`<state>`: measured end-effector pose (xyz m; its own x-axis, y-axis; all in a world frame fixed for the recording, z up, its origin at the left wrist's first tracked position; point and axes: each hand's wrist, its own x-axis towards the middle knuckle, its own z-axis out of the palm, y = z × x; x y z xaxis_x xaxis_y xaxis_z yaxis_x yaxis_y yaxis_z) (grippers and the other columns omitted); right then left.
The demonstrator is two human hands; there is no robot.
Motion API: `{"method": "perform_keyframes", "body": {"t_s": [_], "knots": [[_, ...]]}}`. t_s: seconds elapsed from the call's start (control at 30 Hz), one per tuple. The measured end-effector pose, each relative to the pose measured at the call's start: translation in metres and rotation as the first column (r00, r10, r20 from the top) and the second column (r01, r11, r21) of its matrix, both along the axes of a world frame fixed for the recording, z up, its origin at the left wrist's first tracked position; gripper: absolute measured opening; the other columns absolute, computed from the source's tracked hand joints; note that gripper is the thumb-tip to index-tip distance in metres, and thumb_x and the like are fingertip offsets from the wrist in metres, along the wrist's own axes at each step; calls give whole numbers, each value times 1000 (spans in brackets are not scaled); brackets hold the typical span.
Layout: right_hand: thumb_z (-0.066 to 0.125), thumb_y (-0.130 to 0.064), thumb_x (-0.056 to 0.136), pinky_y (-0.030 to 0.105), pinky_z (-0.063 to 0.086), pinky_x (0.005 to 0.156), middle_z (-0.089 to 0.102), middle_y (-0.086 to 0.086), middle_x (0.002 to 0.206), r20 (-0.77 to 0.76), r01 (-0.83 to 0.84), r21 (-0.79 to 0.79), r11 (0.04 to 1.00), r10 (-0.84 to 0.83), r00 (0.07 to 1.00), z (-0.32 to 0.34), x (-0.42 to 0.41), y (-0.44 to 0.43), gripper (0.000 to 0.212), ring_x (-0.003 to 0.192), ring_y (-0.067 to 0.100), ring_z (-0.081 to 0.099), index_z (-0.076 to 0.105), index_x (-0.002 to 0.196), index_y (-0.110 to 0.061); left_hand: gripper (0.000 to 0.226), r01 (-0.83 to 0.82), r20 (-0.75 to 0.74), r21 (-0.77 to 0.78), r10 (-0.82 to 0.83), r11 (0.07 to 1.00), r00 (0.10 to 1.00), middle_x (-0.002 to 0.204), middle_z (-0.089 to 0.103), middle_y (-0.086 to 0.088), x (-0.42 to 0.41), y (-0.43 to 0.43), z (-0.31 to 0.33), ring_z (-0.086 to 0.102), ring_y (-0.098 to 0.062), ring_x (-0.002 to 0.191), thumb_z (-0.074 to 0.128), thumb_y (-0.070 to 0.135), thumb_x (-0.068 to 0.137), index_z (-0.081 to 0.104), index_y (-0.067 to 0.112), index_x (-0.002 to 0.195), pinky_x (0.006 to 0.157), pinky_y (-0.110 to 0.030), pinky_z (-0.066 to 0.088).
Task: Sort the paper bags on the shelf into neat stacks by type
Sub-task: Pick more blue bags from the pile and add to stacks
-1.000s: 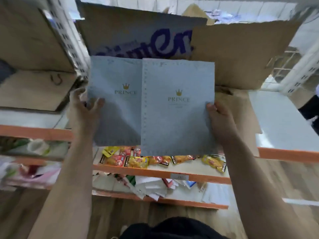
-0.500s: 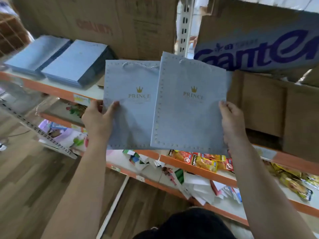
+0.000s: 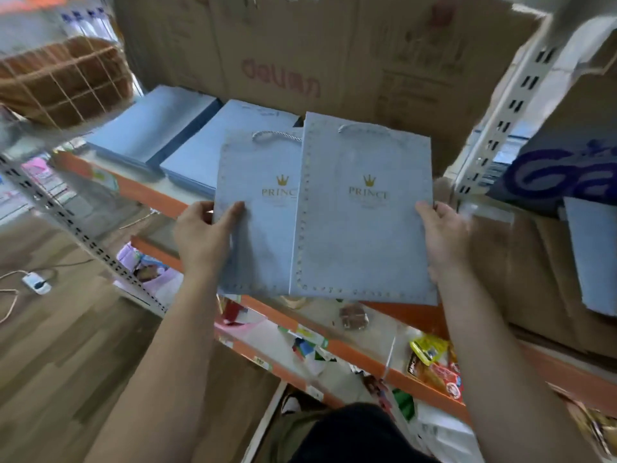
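Now: 2 pale-blue PRINCE bags [image 3: 364,228], gold crown logo, overlapping.

Wood-plank floor [image 3: 66,345] lower left; white power strip [image 3: 35,283] with cord lying on it. Orange-edged shelves [image 3: 147,195] on white slotted uprights [image 3: 83,235]. Large cardboard boxes [image 3: 334,55] behind top shelf. Wicker basket [image 3: 66,78] upper left, behind wire grid. Flat, even light

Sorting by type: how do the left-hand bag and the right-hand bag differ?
The right-hand bag lies on top; the left-hand bag is partly covered, its logo cut off. The right-hand bag reaches higher than the left-hand bag. Both: pale blue, gold crown PRINCE logo, cord handle.
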<state>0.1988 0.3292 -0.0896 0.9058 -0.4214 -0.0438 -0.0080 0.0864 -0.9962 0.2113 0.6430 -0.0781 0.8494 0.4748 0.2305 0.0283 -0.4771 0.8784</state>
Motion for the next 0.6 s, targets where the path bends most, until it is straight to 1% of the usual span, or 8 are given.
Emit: {"method": "perform_keyframes", "body": {"t_s": [0.07,0.17,0.23,0.33,0.4,0.47,0.53,0.6], "knots": [[58,-26,96,35,60,66,74,-3,79,0,1,14,1000,-1,1000,2,26,17,15,74,17,71,64,86,-16,35,2,-7,19,-2,1000,1000,85,69,-1,28,20,7,61,-14,74,74,45,77,71,14,92,62,-22,40],[56,-24,97,30,57,58,74,-4,76,-3,-17,58,998,17,1000,5,62,43,18,70,15,71,62,83,-16,26,2,-26,30,-1,1000,1000,79,65,2,65,47,15,57,-11,72,73,41,79,71,18,90,53,-19,34],[55,-23,98,27,55,56,73,-6,73,-6,-12,70,997,12,1000,9,81,60,20,68,12,70,61,81,-16,29,16,-27,9,-15,1000,1000,80,67,1,85,63,16,57,-11,71,73,40,78,74,14,93,55,-19,36],[55,-26,98,32,56,64,74,-2,83,-35,-17,41,999,19,999,11,103,79,19,77,17,72,64,83,-18,30,18,-56,-34,-20,999,998,82,67,1,109,85,13,59,-14,75,72,39,75,73,14,93,63,-26,38],[55,-27,97,35,56,69,75,1,90,-53,-18,48,999,21,998,12,117,90,18,82,20,72,66,86,-18,21,18,-64,-68,-22,998,998,77,65,-2,123,98,12,56,-14,71,67,38,70,70,21,81,60,-28,39],[56,-26,97,32,55,68,74,0,89,-66,-6,42,999,9,998,14,128,103,18,80,18,72,66,86,-17,19,28,-57,-124,-35,992,998,73,64,-6,139,112,10,50,-13,66,65,37,66,68,20,74,58,-28,38],[57,-26,96,29,55,66,74,-3,86,-61,12,21,1000,-11,998,16,138,117,18,77,14,71,66,85,-16,23,46,-54,-153,-55,987,997,71,63,0,156,128,7,50,-11,65,67,35,67,71,15,78,60,-28,39],[59,-26,95,26,55,61,74,-5,86,-50,19,7,1000,-19,999,18,148,132,14,76,11,71,66,89,-16,20,59,-58,-169,-70,984,996,75,67,4,178,147,5,56,-10,69,70,33,71,71,18,83,65,-28,43]]}}
